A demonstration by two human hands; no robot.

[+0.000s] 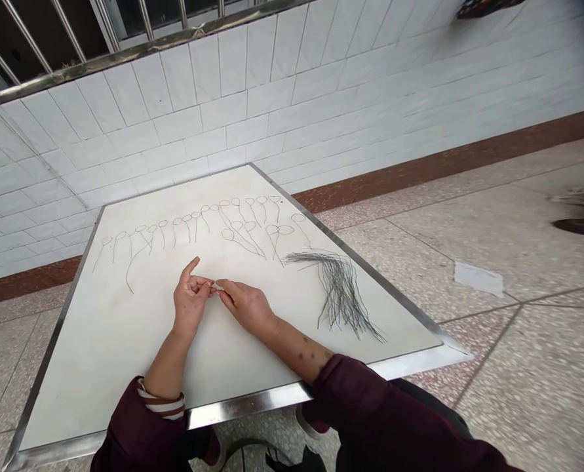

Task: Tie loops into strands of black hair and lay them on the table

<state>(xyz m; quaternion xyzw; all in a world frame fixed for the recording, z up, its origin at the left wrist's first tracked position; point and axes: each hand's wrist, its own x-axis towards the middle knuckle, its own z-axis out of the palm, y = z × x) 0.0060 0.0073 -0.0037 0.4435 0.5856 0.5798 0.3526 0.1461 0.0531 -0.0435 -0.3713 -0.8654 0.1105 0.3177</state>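
Over the middle of the white table (109, 354), my two hands meet at the fingertips. My left hand (188, 301) pinches with thumb and fingers, while one finger sticks up and away. From the right, my right hand (247, 306) has its thumb and forefinger pressed together at the same spot. Something small and thin seems to be between them, too fine to make out. Beyond the hands lie rows of thin wires with looped ends (193, 226), several in number. A loose bundle of dark, thin wires (341, 288) rests right of my right hand.
Metal trim (252, 400) edges the table. Behind it stands a white tiled wall (174, 131) with a barred window (75, 33) above. On the speckled floor at right are a pale flat scrap (478, 278) and a dark reddish object (579, 226).
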